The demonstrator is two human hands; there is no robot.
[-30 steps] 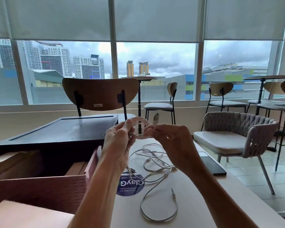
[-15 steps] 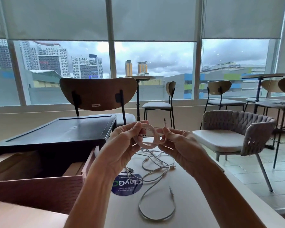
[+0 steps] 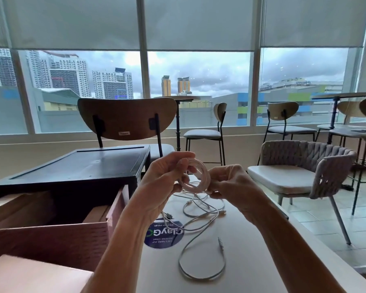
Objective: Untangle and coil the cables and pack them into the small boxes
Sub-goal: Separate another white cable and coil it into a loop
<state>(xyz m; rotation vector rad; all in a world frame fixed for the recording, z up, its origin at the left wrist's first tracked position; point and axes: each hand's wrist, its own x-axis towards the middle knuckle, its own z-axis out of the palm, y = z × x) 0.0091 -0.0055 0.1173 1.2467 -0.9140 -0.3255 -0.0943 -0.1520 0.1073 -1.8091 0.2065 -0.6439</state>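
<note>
A white cable wound into a small coil point(image 3: 200, 176) is held up above the table between both hands. My left hand point(image 3: 163, 182) grips the coil's left side with thumb and curled fingers. My right hand point(image 3: 230, 182) pinches the right side of the coil. Below them several loose white cables point(image 3: 201, 210) lie tangled on the white table point(image 3: 251, 250), one long loop point(image 3: 201, 263) trailing toward me with a plug end. A brown open box point(image 3: 51, 237) stands at the left with smaller boxes point(image 3: 95, 214) inside.
A black box lid point(image 3: 80, 166) sits behind the brown box. A round blue sticker point(image 3: 164, 234) lies on the table. A light box surface point(image 3: 30, 275) fills the near left corner. A wooden chair point(image 3: 127, 119) and a woven chair point(image 3: 304, 172) stand beyond the table.
The plug end that stuck up above my right hand has been tucked down out of sight. The coil looks tighter and both hands have closed in on it.
</note>
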